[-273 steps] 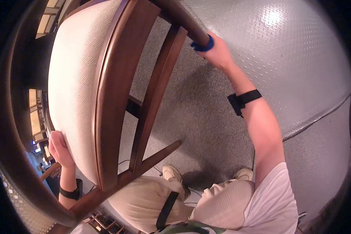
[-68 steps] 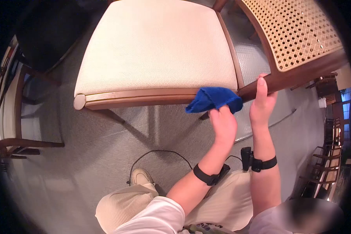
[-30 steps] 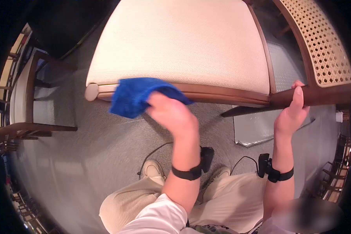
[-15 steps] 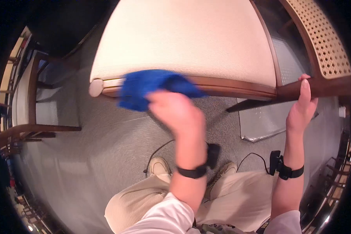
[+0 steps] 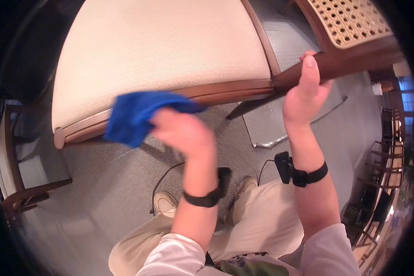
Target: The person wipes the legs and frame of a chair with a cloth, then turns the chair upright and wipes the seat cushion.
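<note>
My left hand (image 5: 184,131) is closed on a blue cloth (image 5: 135,117), slightly smeared by motion. The cloth lies against the brown wooden side rail (image 5: 230,92) of a chair, just under its cream padded seat (image 5: 165,46). My right hand (image 5: 307,99) grips the dark wooden back frame (image 5: 349,66) of the same chair, thumb on the near side and most fingers hidden behind. Above that hand, the woven cane backrest (image 5: 352,20) shows. A black strap with a small device sits on each wrist.
Another chair (image 5: 14,156) stands at the left edge. A shiny silver sheet (image 5: 267,126) lies on the grey floor (image 5: 101,193) below the chair. My shoes (image 5: 164,202) are close beneath, near thin black cables. Several chairs (image 5: 384,161) line the far right.
The view has turned, so the chair now appears tilted and further left. My left hand has slid the cloth a little along the rail towards the backrest. My right hand keeps its grip.
</note>
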The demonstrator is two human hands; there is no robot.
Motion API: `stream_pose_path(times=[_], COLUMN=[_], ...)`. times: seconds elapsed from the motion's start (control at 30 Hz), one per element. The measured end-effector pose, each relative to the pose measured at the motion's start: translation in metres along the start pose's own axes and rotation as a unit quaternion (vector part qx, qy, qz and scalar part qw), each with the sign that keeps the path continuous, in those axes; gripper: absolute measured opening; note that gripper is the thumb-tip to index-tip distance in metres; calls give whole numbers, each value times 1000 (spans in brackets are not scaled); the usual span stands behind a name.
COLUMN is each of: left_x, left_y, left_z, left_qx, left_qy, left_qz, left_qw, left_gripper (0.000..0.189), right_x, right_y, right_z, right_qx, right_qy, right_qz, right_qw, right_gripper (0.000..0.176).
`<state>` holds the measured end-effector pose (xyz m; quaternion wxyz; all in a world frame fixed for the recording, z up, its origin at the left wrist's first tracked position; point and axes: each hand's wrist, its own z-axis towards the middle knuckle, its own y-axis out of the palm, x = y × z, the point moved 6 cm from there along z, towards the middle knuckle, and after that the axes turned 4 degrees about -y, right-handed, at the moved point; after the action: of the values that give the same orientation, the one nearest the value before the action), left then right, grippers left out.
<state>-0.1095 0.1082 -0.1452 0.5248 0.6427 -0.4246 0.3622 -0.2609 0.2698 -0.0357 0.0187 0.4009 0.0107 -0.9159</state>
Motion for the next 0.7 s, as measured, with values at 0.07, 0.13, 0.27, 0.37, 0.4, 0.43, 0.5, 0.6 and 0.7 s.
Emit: stream_pose_path(times=[0.07,0.13,0.27,0.37,0.4,0.43,0.5,0.6,0.7], left_x=[-34,-47,-51,-63,-52,-33,-6,-7,-60], left_y=[23,43,47,29,26,19,9,16,29], left_z=[-41,-75,-74,-61,-53,-36,-14,-15,-51], left_qx=[-101,-142,-233,-168,-177,-124,-9,23,-86], left_qy=[58,290,174,28,19,-25,-104,-41,-17], left_qz=[109,220,41,-100,-99,-81,-39,-25,-19], left_qw=[987,921,956,980,979,989,994,999,996], left_gripper=[19,29,34,36,36,30,24,23,23], right_x=[-1,-2,1,8,16,13,23,37,36], right_y=[0,-1,-8,-14,-18,-17,-19,-17,-7], right_z=[0,-1,-2,-1,-3,-5,-8,-14,-22], right_qx=[2,-8,-69,-137,-141,-146,-150,-151,-109], right_qy=[-7,-9,-31,-70,-102,-112,-111,-122,-98], right_qz=[7,1,-27,-54,-86,-92,-86,-56,-16], right_qw=[1000,1000,997,987,981,979,979,979,989], right_gripper=[25,26,30,36,42,44,47,47,47])
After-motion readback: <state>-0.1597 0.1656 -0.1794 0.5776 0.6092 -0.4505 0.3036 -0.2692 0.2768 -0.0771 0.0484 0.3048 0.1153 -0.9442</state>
